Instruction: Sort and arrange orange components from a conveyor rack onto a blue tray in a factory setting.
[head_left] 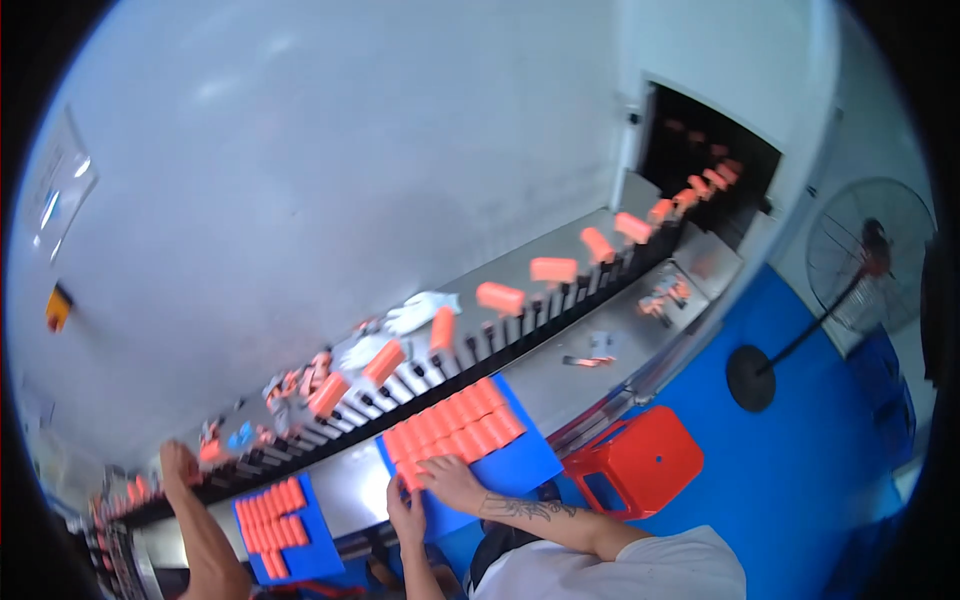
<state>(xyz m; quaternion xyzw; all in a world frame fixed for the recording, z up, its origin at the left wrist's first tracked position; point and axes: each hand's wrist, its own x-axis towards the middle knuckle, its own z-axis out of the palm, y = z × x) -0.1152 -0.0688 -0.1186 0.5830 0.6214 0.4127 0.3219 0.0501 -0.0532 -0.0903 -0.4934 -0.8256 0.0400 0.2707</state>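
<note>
Rows of short orange cylinders (462, 420) lie side by side on a blue board (520, 465) in front of me. At the near-left end of these rows, my left hand (405, 512) has its thumb and fingers closed about an orange cylinder (409, 474). My right hand (450, 482), on the tattooed forearm, reaches in from the right and bends its fingers over the same end cylinder. The fingertips partly hide that piece. Beyond the board runs a dark conveyor (470, 362) with upright black holders, some topped by orange cylinders (500, 298).
To the left, a co-worker's hand (178, 462) is at the conveyor, near a second blue board (318, 520) of orange cylinders. White gloves (420, 312) and small parts lie behind the line. A red stool (650, 460) and a standing fan (752, 376) are at right.
</note>
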